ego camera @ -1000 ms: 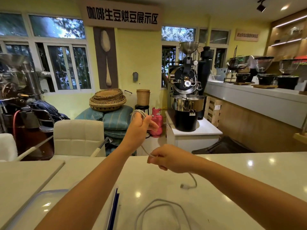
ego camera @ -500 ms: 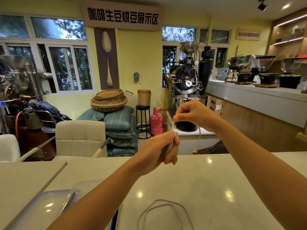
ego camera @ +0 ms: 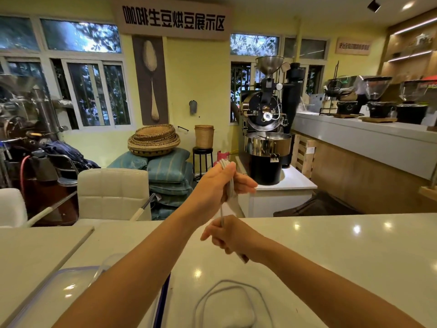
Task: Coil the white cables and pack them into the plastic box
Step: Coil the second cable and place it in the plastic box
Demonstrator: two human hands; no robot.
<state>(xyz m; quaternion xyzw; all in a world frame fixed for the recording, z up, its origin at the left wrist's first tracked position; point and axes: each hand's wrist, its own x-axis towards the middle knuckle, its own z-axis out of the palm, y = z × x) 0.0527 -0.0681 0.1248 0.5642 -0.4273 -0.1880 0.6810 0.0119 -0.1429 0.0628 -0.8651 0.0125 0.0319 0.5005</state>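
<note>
My left hand (ego camera: 220, 185) is raised above the white counter and holds a white cable (ego camera: 229, 183) wound in several loops around its palm and fingers. A short length of the cable runs straight down from the loops to my right hand (ego camera: 228, 235), which pinches its end just below. A second white cable (ego camera: 233, 301) lies in a loose loop on the counter close to me. The clear plastic box (ego camera: 71, 287) with a blue-edged rim sits at the lower left, partly hidden by my left forearm.
The white counter (ego camera: 343, 252) stretches right and left. A white padded chair (ego camera: 113, 192) stands behind it. Beyond are stacked cushions and woven baskets (ego camera: 153, 140), a coffee roaster (ego camera: 267, 138) on a white stand, and a long bar with grinders at the right.
My right hand swung from above the left hand down to below it, drawing the cable around. My left hand rose and now shows more loops; the free cable end no longer dangles.
</note>
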